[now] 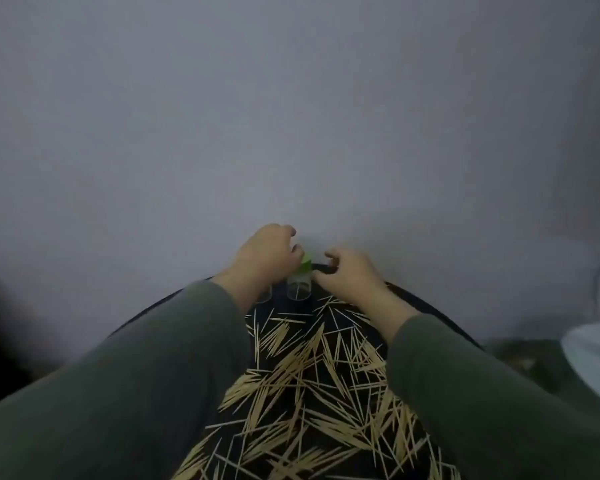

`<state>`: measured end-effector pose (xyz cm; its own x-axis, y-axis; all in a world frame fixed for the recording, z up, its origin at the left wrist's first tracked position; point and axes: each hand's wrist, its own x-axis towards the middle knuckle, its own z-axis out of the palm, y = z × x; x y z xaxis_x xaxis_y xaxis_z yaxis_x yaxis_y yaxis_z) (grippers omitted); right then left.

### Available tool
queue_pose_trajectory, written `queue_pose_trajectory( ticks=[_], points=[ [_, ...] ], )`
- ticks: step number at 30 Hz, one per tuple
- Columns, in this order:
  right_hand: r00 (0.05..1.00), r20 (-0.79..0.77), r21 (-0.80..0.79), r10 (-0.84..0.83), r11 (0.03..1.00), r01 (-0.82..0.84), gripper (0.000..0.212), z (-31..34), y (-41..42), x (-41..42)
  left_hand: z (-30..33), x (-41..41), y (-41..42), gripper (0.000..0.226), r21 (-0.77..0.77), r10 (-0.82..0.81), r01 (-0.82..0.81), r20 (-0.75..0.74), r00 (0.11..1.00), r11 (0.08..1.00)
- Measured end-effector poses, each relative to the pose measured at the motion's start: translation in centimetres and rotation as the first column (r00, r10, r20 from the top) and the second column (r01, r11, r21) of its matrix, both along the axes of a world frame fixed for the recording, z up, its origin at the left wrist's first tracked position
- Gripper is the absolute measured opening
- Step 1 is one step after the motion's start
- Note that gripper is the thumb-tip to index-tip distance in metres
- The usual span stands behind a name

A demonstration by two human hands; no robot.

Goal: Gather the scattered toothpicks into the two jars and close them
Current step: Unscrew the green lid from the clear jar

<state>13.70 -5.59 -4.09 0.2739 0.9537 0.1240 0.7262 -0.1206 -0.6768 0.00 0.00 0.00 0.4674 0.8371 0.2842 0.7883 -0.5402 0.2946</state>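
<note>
Toothpicks [312, 382], pale wooden slivers, lay strewn over the round black tray [426, 303]. Left hand [267, 254] curled on the clear jar's green lid [305, 264]; right hand [347, 268] hovered loosely curled, empty. Likely opening; gathering came next.

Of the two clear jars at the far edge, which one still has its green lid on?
The right-hand jar, between both hands, shows the green lid. The other jar sits mostly hidden under the left hand, no lid visible.
</note>
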Motion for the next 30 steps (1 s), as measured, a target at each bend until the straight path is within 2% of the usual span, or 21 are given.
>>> queue_pose_trajectory(
  ticks=[3, 8, 12, 19, 22, 25, 30],
  points=[
    [0.992, -0.119, -0.038, -0.027, 0.999, 0.023, 0.077, -1.7, 1.4, -0.6, -1.3, 0.6, 1.1, 0.049, -0.038, 0.025, -0.023, 0.055, 0.998, 0.999],
    [0.97, -0.243, 0.033, -0.032, 0.999, 0.041, 0.048, -4.3, 3.0, -1.8, -3.7, 1.1, 2.4, 0.051, -0.041, 0.005, -0.003, 0.054, 0.999, 0.999],
    [0.971, -0.236, 0.1, -0.036, 0.993, 0.062, 0.033, -5.1, 3.4, -2.4, -4.7, 1.1, 2.6, 0.044, -0.021, -0.01, 0.012, 0.082, 0.997, 1.0],
    [0.968, -0.25, 0.164, -0.009, 0.985, 0.051, 0.03, -2.3, 1.6, -2.6, -2.4, 0.6, 0.9, 0.044, -0.019, -0.039, 0.044, 0.222, 0.974, 0.999],
    [0.968, -0.251, 0.236, 0.014, 0.971, 0.047, 0.036, 0.1, -0.9, -2.9, -0.3, 0.5, -1.1, 0.047, -0.01, -0.048, 0.054, 0.314, 0.948, 0.998],
    [0.965, -0.261, 0.283, 0.024, 0.958, 0.052, 0.032, 2.3, -3.9, -2.8, 1.5, 0.7, -3.8, 0.05, -0.027, -0.055, 0.074, 0.426, 0.903, 0.997],
    [0.968, -0.247, 0.324, 0.037, 0.945, 0.046, 0.029, 4.1, -9.6, -2.4, 3.0, 0.4, -8.6, 0.058, -0.128, -0.101, 0.198, 0.537, 0.838, 0.972]
  ],
)
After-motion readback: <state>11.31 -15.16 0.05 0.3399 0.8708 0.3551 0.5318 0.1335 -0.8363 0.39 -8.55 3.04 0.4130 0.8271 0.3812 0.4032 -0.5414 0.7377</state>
